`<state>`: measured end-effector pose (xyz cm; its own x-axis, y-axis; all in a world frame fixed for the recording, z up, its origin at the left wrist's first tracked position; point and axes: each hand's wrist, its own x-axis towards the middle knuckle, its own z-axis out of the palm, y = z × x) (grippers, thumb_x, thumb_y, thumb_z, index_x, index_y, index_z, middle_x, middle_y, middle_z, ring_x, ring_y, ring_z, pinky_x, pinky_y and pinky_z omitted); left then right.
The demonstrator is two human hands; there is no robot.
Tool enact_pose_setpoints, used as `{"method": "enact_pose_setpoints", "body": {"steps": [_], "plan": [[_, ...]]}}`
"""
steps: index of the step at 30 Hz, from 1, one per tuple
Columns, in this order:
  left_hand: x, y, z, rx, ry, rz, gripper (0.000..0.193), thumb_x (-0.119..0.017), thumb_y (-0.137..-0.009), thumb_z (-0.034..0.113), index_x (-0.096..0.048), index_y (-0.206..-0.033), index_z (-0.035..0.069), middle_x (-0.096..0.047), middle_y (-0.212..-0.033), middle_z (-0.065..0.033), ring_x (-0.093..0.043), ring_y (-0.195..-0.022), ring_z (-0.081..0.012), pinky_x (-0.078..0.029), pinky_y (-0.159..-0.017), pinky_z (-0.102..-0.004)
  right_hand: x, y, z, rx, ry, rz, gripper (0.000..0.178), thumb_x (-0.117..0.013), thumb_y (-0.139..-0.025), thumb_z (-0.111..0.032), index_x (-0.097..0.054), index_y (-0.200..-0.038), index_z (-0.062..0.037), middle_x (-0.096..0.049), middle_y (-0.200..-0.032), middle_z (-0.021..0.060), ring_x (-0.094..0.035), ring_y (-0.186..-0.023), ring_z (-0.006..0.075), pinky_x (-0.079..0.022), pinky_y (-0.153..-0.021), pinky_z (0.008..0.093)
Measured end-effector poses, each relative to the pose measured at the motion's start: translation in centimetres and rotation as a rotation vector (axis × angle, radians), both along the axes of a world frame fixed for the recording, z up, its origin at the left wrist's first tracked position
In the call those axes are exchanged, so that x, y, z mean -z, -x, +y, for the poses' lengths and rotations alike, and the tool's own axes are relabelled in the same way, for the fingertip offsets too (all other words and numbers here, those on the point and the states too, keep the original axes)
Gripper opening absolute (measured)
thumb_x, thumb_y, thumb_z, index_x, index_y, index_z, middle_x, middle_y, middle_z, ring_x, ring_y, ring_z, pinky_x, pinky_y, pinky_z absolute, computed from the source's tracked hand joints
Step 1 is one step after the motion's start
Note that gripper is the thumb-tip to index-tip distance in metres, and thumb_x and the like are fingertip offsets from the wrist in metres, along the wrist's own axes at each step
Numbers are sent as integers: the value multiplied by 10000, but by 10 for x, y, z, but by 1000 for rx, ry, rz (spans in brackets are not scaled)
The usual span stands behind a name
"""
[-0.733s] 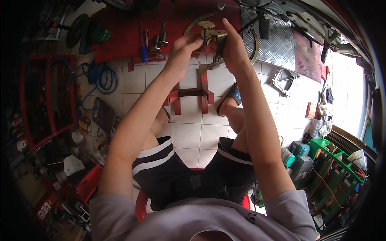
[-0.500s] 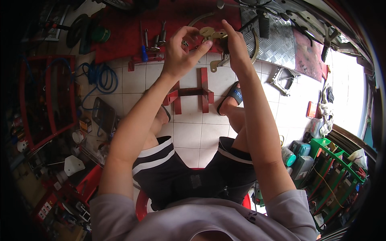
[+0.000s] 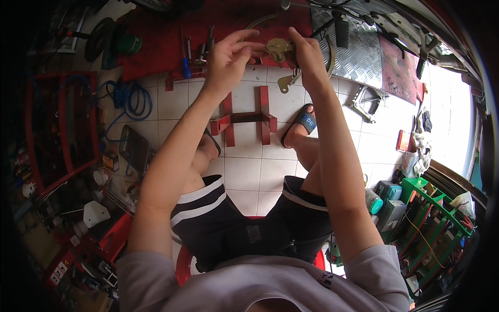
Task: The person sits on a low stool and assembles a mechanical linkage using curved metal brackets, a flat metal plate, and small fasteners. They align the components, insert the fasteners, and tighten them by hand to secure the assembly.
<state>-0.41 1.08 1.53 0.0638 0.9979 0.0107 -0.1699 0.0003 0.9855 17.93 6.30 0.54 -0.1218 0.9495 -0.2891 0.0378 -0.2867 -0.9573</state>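
My right hand grips a brass-coloured metal fitting with a rounded plate and a short stub, held over the front edge of the red work surface. Below that hand a flat brass-coloured tab with a hole sticks out; whether it joins the fitting is hidden. My left hand is beside the fitting with its fingers apart. One of its fingertips reaches the plate's edge, and I cannot tell if it touches. A curved metal strip shows just right of my right hand.
On the red work surface lie a blue-handled screwdriver, wrenches and a green spool. A red metal stand is on the tiles between my feet. Blue hose coils at left; a green rack stands at right.
My left hand has drawn back left from the fitting and its fingers have spread. The fitting has turned in my right hand, and the tab below has shifted slightly right.
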Motion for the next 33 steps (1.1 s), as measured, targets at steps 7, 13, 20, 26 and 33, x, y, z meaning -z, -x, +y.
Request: {"method": "enact_pose_setpoints", "body": {"steps": [7, 13, 20, 26, 33], "plan": [[-10, -9, -8, 44, -177, 352, 391, -665, -907, 170, -585, -1232, -33, -676, -1060, -107, -639, -1000, -146, -516, -801, -254, 5, 6, -2, -39, -6, -156, 519, -549, -947, -428, -664, -684, 5, -572, -545, 39, -511, -492, 119, -408, -514, 298], [-6, 2, -4, 100, -413, 429, 381, -679, -891, 229, -641, -1191, -3, -669, -1029, -90, -639, -911, -132, -508, -719, -248, 1, 0, 3, -49, -83, -399, 504, -561, -912, -442, -717, -740, 6, -609, -573, 118, -594, -544, 215, -485, -598, 361], [-22, -2, -15, 275, 0, 709, 383, -723, -819, 234, -674, -1121, 4, -695, -840, -100, -649, -709, -142, -492, -609, -251, 3, -9, 2, -121, -323, -847, 408, -557, -898, -423, -765, -836, -77, -677, -690, 179, -677, -710, 369, -544, -725, 429], [-10, -8, -21, 125, -398, 648, 329, -707, -844, 180, -673, -1105, -17, -698, -846, -145, -633, -649, -132, -466, -550, -270, -1, -5, 1, -203, -268, -870, 379, -557, -892, -427, -774, -861, -118, -689, -722, 170, -687, -760, 367, -552, -766, 428], [-3, -7, -10, 88, -632, 819, 352, -750, -803, 188, -673, -1080, -14, -710, -865, -126, -683, -738, -223, -521, -660, -332, 6, 0, -1, -214, -326, -862, 392, -572, -884, -429, -768, -836, -93, -678, -698, 192, -683, -737, 383, -556, -749, 441]]}}
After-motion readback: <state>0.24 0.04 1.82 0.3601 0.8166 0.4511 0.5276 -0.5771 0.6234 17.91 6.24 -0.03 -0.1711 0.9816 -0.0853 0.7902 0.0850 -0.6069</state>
